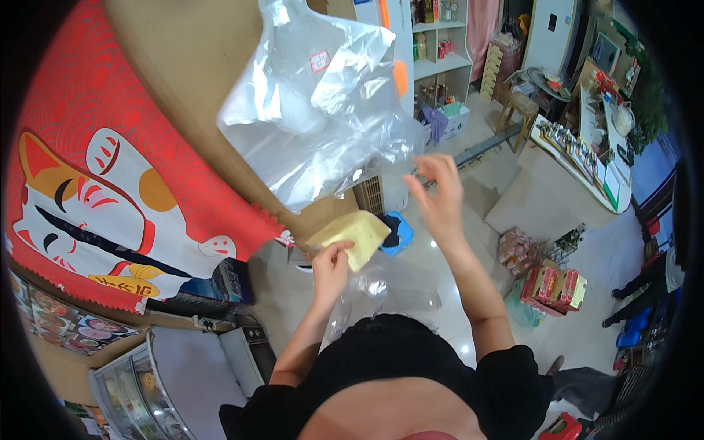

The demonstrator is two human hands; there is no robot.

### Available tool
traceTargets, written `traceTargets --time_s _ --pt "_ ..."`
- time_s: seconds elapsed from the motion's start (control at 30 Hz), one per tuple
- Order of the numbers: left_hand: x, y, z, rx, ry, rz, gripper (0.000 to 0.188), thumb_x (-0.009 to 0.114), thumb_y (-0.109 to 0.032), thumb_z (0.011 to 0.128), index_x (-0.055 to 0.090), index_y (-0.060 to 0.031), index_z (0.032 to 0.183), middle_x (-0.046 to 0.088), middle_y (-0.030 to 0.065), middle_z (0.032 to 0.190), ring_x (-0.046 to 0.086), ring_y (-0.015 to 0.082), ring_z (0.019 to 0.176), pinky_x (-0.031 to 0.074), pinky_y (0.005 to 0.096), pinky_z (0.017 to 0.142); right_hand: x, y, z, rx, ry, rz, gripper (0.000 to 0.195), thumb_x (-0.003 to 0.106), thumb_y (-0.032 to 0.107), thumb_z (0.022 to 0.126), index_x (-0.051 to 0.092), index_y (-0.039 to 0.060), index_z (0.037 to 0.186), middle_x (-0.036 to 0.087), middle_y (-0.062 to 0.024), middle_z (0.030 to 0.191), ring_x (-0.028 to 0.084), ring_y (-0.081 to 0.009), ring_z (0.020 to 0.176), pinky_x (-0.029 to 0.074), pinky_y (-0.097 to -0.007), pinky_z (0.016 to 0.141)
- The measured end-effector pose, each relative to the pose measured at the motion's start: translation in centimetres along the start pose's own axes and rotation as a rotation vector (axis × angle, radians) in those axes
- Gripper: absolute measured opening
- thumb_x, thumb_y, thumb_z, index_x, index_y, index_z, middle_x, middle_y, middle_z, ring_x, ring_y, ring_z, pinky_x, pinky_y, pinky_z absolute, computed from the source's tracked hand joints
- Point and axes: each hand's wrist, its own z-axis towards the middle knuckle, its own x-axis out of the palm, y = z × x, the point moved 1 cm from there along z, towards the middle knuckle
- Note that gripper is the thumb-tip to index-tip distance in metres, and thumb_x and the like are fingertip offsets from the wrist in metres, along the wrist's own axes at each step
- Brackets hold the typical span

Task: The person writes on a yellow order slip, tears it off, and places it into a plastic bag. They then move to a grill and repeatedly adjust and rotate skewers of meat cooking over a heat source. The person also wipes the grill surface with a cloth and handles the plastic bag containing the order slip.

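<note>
My left hand point(331, 270) grips the lower left edge of a pale yellow cloth or sheet point(357, 237); its material is hard to tell. My right hand point(440, 192) is raised to the right of it, blurred, with thumb and fingers apart near the lower right edge of a large clear plastic bag point(308, 115). Whether the fingertips touch the bag is unclear. The bag bears a small red-and-white label and hangs ahead of me against a tan surface. More clear plastic point(385, 286) lies below the yellow piece, close to my body.
A red curtain with a lucky-cat print point(181, 187) hangs at left, above a glass display case point(132, 385). A blue bin point(400, 234) stands on the floor ahead. At right are a counter with clipboards point(583, 159), red cartons point(553, 289) and people's legs point(641, 286).
</note>
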Motion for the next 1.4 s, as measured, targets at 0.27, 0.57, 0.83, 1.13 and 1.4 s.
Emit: traceTargets --time_s 0.27,0.57,0.83,1.13,1.4 --pt "-1.9 1.2 -0.1 -0.014 -0.121 0.017 0.022 0.051 -0.001 0.082 0.068 0.0008 0.095 0.056 0.0026 0.070 0.047 0.0066 0.058 0.037 0.0228 0.053 6.9 -4.4 3.9 -0.300 -0.229 -0.379 0.027 0.076 0.016 0.070 0.063 0.0094 0.093 0.057 -0.0031 0.099 0.051 -0.0244 0.094 0.029 -0.0378 0.087" --pt "-1.5 2.9 0.2 0.047 -0.303 -0.152 0.038 0.043 -0.030 0.098 0.065 0.0008 0.102 0.060 0.0035 0.077 0.049 0.0081 0.063 0.040 0.0242 0.057 1.0 -1.0 -9.5 0.005 0.274 0.162 0.010 0.065 0.005 0.077 0.055 0.0033 0.077 0.056 -0.0120 0.093 0.051 -0.0302 0.093 0.035 -0.0410 0.085" --pt "3.4 2.9 -1.3 -0.038 -0.039 -0.536 0.050 0.036 -0.046 0.098 0.057 -0.0020 0.107 0.052 0.0017 0.084 0.049 0.0110 0.076 0.043 0.0284 0.067 2.5 2.1 -17.3 -0.198 0.739 -0.082 0.013 0.066 0.005 0.073 0.054 -0.0006 0.074 0.046 -0.0248 0.126 0.050 -0.0377 0.112 0.041 -0.0443 0.087" --pt "-0.6 3.2 -3.1 -0.102 -0.197 -0.296 0.036 0.064 -0.002 0.081 0.054 0.0039 0.115 0.059 0.0037 0.100 0.054 0.0097 0.088 0.045 0.0255 0.075 3.7 -0.3 -9.8 0.013 0.718 0.240 0.019 0.074 0.013 0.074 0.062 0.0013 0.083 0.062 -0.0127 0.098 0.059 -0.0301 0.092 0.047 -0.0362 0.078" --pt "-5.5 6.3 -8.5 -0.072 -0.487 -0.128 0.052 0.066 -0.002 0.079 0.047 0.0062 0.126 0.059 0.0084 0.103 0.056 0.0138 0.092 0.046 0.0285 0.078 13.5 -4.0 10.2 -0.615 -0.006 -0.371 0.050 0.080 0.016 0.063 0.058 0.0020 0.105 0.055 -0.0108 0.103 0.051 -0.0337 0.098 0.039 -0.0411 0.084"
